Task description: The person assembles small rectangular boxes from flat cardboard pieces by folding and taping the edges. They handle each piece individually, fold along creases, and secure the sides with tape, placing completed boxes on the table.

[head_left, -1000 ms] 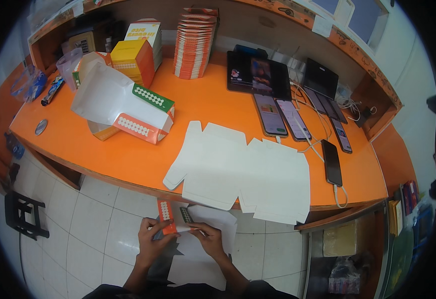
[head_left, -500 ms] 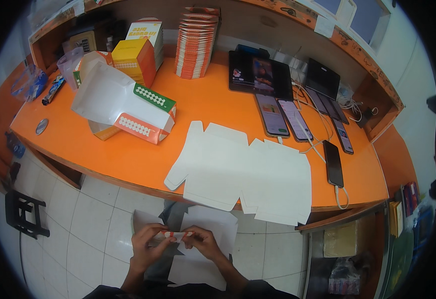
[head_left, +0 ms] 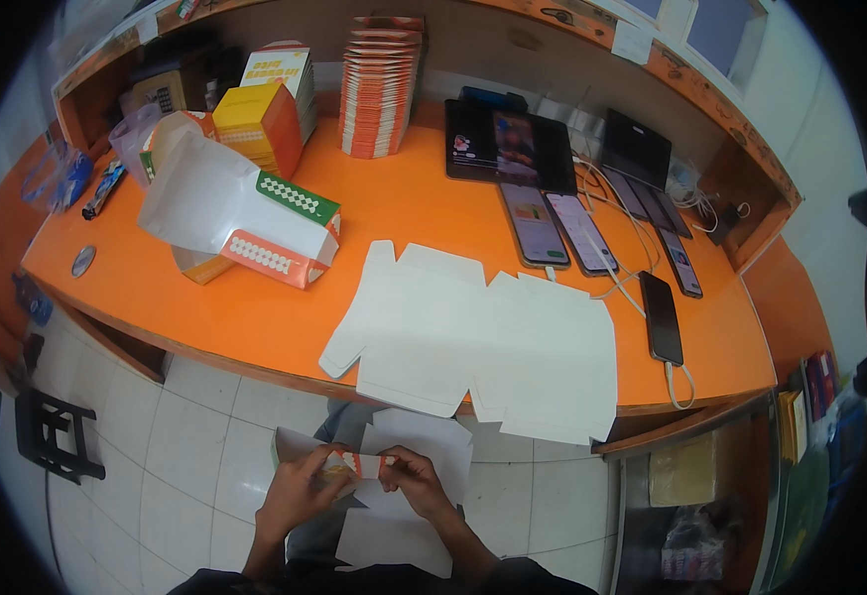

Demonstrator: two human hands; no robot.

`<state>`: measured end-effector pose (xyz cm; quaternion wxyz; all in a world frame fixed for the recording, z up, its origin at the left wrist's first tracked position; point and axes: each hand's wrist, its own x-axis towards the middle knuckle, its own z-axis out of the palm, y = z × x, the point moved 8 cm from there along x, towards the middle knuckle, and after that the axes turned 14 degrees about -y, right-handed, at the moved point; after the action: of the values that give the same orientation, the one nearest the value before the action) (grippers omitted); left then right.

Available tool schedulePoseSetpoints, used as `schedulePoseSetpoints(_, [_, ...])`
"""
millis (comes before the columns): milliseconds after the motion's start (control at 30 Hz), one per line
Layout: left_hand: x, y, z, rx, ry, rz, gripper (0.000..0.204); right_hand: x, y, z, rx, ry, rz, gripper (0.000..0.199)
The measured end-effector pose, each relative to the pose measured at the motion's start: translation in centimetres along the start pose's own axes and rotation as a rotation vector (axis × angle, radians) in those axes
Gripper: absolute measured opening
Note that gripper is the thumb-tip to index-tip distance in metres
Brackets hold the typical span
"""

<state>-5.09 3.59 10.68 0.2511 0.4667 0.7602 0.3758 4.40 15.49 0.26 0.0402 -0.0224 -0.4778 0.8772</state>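
Cardboard box blank [head_left: 394,476], white with an orange printed strip showing at the fold, sits low and near, over the person's lap and above the tiled floor [head_left: 185,446]. The left hand [head_left: 300,486] and right hand [head_left: 416,481] both have their fingers curled closed on that folded strip, pinching it from either side. The folding looks barely begun: the sheet is mostly flat, with only one edge turned. Farther off, on the orange counter [head_left: 394,218], two flat white blanks [head_left: 473,342] lie unfolded near its front edge. Left of them stand a half-formed open box [head_left: 235,213] and, at the far side, a stack of flat orange cartons [head_left: 379,84].
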Motion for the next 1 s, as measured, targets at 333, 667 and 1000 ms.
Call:
schedulePoseSetpoints(333, [0.21, 0.18, 0.00, 0.021, -0.029, -0.031, 0.030, -0.07, 0.36, -0.01, 0.041, 0.011, 0.020, 0.024])
schedulePoseSetpoints(667, [0.16, -0.10, 0.04, 0.034, -0.034, -0.046, 0.029, -0.05, 0.27, 0.10, 0.023, 0.008, 0.035, 0.025])
schedulePoseSetpoints(1000, [0.26, -0.16, -0.03, 0.015, -0.041, -0.042, 0.030, 0.09, 0.21, 0.14, 0.016, -0.002, 0.030, 0.025])
